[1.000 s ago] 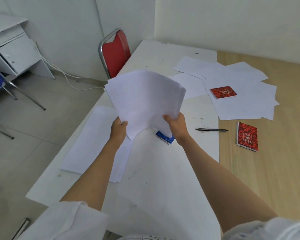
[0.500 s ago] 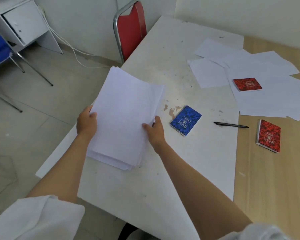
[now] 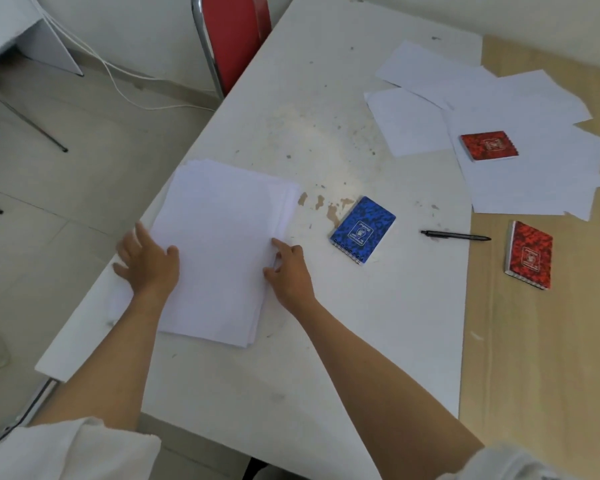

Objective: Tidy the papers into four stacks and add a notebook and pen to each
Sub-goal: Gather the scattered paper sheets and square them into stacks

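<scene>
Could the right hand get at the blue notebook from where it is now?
Probably yes. The right hand rests open at the paper stack's right edge, and only bare white table lies between it and the blue notebook.

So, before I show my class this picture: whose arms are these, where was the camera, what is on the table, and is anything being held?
The picture comes from a camera worn on a person's head, looking down at their own bare arms. The left hand rests flat on a paper stack; the right hand touches its right edge. Neither grips anything. On the white table lie a blue notebook and a black pen. Farther right are loose sheets with a red notebook on them, and another red notebook on the wooden surface.
</scene>
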